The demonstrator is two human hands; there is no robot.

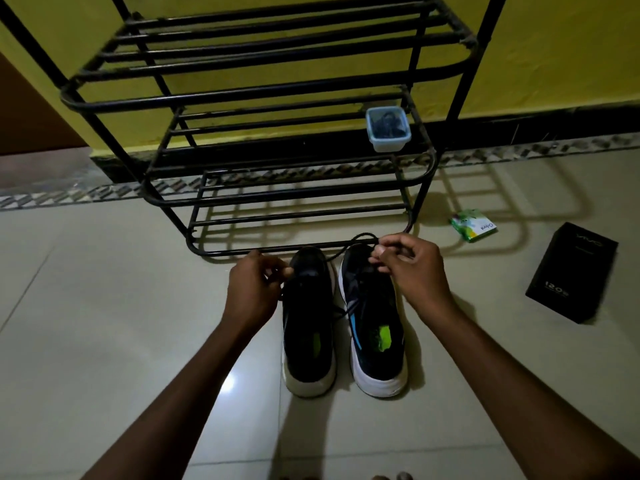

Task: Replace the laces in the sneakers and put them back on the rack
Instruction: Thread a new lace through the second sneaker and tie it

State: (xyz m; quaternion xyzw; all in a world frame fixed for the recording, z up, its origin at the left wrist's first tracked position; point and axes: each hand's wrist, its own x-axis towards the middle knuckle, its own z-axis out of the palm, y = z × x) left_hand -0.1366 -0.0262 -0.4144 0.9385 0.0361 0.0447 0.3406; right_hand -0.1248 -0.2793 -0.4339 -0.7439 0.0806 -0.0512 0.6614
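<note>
Two dark sneakers with white soles stand side by side on the floor, toes toward the rack: the left sneaker and the right sneaker. A black lace runs from the right sneaker's eyelets and loops up near the rack's bottom bar. My right hand pinches this lace above the right sneaker's toe end. My left hand pinches the lace's other end beside the left sneaker. The black metal shoe rack stands just behind the sneakers.
A small clear plastic tub with dark laces inside sits on the rack's middle shelf at the right. A green and white packet and a black box lie on the tiled floor to the right. A yellow wall stands behind.
</note>
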